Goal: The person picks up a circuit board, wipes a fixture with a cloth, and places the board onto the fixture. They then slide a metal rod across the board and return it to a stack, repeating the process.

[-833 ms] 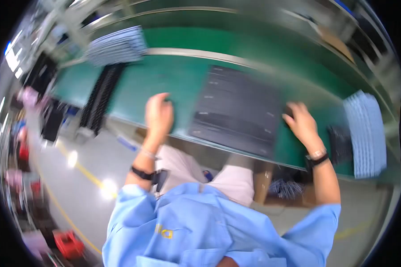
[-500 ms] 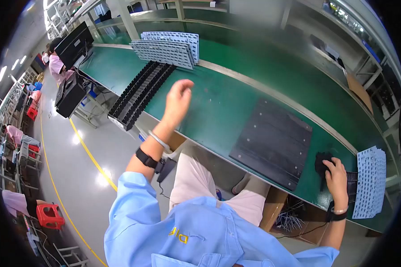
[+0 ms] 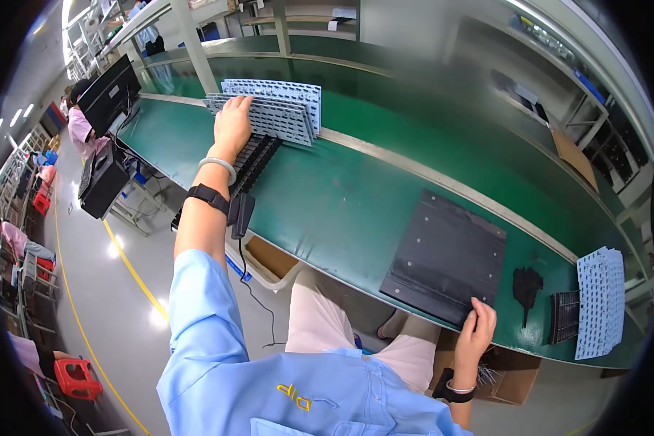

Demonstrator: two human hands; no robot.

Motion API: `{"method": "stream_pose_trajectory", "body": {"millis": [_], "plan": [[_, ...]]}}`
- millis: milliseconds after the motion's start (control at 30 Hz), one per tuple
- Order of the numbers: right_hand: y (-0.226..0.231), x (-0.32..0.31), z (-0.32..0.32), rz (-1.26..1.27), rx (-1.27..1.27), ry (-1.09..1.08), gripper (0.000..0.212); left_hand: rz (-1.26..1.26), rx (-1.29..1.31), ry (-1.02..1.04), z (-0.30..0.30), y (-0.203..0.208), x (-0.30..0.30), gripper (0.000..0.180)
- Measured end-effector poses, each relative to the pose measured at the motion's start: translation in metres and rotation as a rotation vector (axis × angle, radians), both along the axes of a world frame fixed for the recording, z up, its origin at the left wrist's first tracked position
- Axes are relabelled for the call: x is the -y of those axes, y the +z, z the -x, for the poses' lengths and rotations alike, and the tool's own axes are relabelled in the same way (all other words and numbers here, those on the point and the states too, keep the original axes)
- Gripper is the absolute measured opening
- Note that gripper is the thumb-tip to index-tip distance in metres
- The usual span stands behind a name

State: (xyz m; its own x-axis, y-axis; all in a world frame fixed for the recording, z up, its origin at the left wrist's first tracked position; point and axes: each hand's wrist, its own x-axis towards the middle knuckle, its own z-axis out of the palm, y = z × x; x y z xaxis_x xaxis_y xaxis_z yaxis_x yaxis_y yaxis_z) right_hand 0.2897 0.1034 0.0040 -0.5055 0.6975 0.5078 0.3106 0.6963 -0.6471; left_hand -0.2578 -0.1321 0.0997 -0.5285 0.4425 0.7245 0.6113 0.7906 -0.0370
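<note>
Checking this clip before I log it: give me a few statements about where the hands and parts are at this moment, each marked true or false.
1. The left hand rests on the stack of pale perforated sheets. True.
2. The right hand is lifted clear of the bench. False: its fingers touch the near corner of the dark flat panel.
3. The dark flat panel lies on the green bench. True.
4. A second stack of pale sheets lies at the bench's far right. True.
5. The black ribbed trays sit to the right of the dark panel. False: they lie to its left, just below the left hand.
</note>
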Motion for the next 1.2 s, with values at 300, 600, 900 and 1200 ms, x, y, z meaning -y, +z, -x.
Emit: {"method": "stream_pose_trajectory", "body": {"millis": [300, 600, 900, 1200], "plan": [[-0.023, 0.002, 0.008, -0.353, 0.175, -0.137, 0.028, 0.466, 0.014, 0.034, 0.009, 0.028, -0.011, 0.021], [-0.027, -0.002, 0.011, -0.391, 0.16, -0.133, 0.03, 0.71, 0.073, -0.066, 0.047, 0.057, -0.009, 0.016], [-0.028, -0.003, -0.003, -0.367, 0.192, -0.131, 0.028, 0.452, 0.125, -0.274, 0.0, 0.117, 0.015, 0.027], [-0.011, -0.017, -0.016, -0.083, 0.049, -0.065, 0.027, 0.425, 0.128, -0.662, -0.179, 0.14, -0.069, 0.028]]}}
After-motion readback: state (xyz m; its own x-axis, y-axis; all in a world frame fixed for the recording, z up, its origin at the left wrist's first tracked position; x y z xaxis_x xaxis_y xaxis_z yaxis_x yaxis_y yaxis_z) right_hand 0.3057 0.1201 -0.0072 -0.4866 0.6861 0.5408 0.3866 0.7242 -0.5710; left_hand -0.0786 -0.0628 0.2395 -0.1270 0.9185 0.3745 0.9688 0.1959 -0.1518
